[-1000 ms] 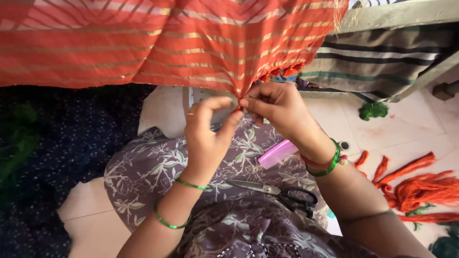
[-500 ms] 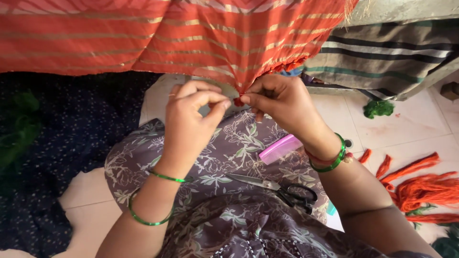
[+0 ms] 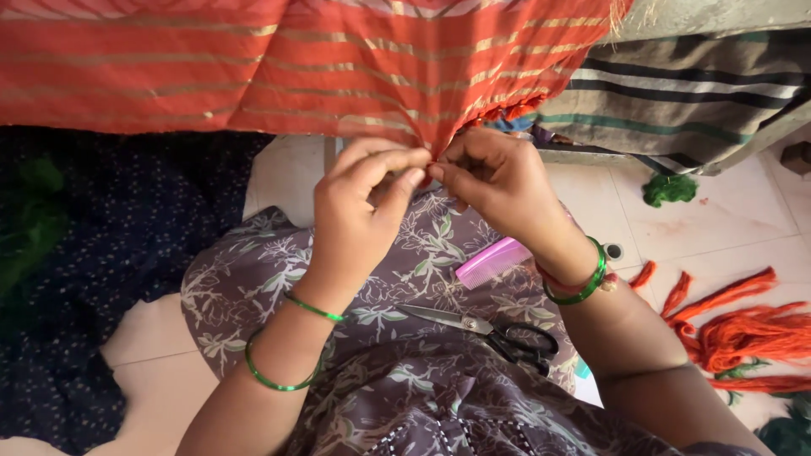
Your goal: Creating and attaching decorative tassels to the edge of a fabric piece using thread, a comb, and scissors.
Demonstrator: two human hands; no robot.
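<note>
An orange-red cloth with thin gold stripes (image 3: 304,67) hangs across the top of the view. Its lower edge gathers to a point at the middle. My left hand (image 3: 359,211) and my right hand (image 3: 494,181) meet at that point, fingertips pinching the cloth's fringe edge between them. Both wrists wear green bangles. On my lap, over grey floral fabric (image 3: 279,287), lie a pink comb (image 3: 490,262) and black-handled scissors (image 3: 490,329), below my right hand.
Orange-red yarn strands (image 3: 743,329) lie on the pale tile floor at right, with a green yarn tuft (image 3: 670,189) farther back. A striped grey and black cloth (image 3: 693,93) hangs at upper right. Dark blue dotted fabric (image 3: 110,253) covers the floor at left.
Both hands have kept pinching the cloth's gathered edge, shifting slightly upward and closer together. The view has moved in a little nearer.
</note>
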